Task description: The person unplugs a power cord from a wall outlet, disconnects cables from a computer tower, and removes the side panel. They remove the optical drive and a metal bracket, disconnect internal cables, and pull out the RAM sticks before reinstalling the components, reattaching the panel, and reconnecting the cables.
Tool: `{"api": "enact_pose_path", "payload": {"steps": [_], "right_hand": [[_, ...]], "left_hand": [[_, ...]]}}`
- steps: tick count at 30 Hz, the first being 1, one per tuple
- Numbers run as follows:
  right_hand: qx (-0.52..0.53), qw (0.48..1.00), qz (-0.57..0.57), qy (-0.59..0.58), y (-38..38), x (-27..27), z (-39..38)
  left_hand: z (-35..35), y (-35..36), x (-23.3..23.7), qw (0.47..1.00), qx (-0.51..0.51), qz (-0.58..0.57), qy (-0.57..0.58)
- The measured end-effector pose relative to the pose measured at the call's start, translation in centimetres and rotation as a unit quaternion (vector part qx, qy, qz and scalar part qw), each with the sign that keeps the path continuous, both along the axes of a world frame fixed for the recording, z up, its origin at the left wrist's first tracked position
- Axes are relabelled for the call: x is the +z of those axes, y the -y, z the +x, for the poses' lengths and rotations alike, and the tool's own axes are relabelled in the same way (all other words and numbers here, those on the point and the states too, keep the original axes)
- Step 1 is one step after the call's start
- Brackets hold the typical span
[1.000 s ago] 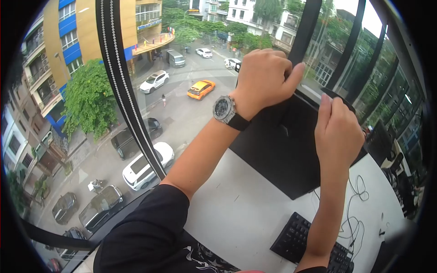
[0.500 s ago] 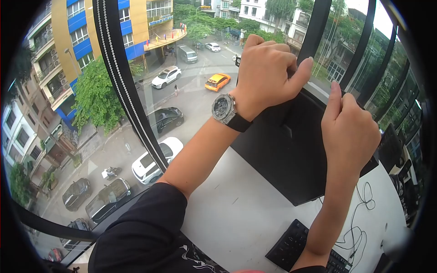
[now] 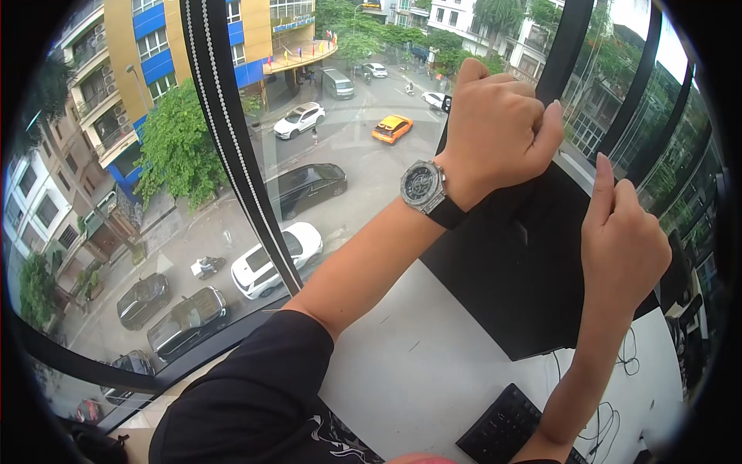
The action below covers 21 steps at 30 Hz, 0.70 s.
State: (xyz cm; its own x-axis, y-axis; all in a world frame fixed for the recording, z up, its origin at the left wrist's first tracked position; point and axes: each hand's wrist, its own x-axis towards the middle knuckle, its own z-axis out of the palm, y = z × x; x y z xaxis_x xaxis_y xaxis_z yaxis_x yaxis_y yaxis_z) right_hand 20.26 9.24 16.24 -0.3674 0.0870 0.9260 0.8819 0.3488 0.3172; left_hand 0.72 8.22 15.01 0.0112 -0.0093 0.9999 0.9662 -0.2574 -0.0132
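Both arms are raised over a white desk (image 3: 386,356). My left hand (image 3: 498,127), with a grey watch (image 3: 423,185) on a black strap at its wrist, is closed in front of the top of a black monitor (image 3: 502,271). Its fingers curl away from view, so anything inside is hidden. To the right, my right hand (image 3: 622,236) is also closed, thumb pointing up, near the monitor's right side; its palm side is out of sight. The two hands are apart. A black keyboard (image 3: 502,425) lies on the desk beside my right forearm.
Thin black cables (image 3: 607,425) trail over the desk at the right. A window frame (image 3: 239,155) with bead chains (image 3: 220,116) stands at the left. Beyond the glass are a street with cars, an orange car (image 3: 393,129) and a tree (image 3: 182,147).
The view has shifted, so the window frame and street appear farther right. Both hands also appear farther right, still closed. The cars outside show slightly different positions.
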Motion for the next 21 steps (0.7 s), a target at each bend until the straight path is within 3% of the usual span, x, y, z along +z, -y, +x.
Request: {"api": "enact_pose_path", "payload": {"steps": [7, 13, 16, 18, 19, 21], "right_hand": [[0.007, 1.0, 0.017, 0.011, -0.4, -0.2, 0.2], [-0.025, 0.998, -0.049, 0.001, 0.7, 0.2, -0.1], [0.008, 0.994, -0.105, 0.003, 1.8, 1.3, 1.1], [0.111, 0.968, -0.222, 0.031, 2.5, 3.2, 3.6], [0.124, 0.938, -0.323, -0.009, 2.9, 4.0, 5.1], [0.169, 0.926, -0.332, -0.054, 0.5, 2.4, 9.3]], "left_hand": [[0.0, -0.1, -0.1, 1.0, -0.005, 0.013, 0.001], [-0.1, -0.2, -1.7, 0.998, -0.004, 0.064, 0.006], [-0.1, 0.5, -3.0, 1.0, 0.004, 0.031, 0.001], [-0.2, 1.4, -3.8, 1.0, -0.009, 0.002, -0.014], [-0.2, 1.7, -4.2, 0.999, -0.017, -0.027, -0.023], [0.4, 2.4, -5.2, 0.999, -0.023, -0.03, -0.015]]}}
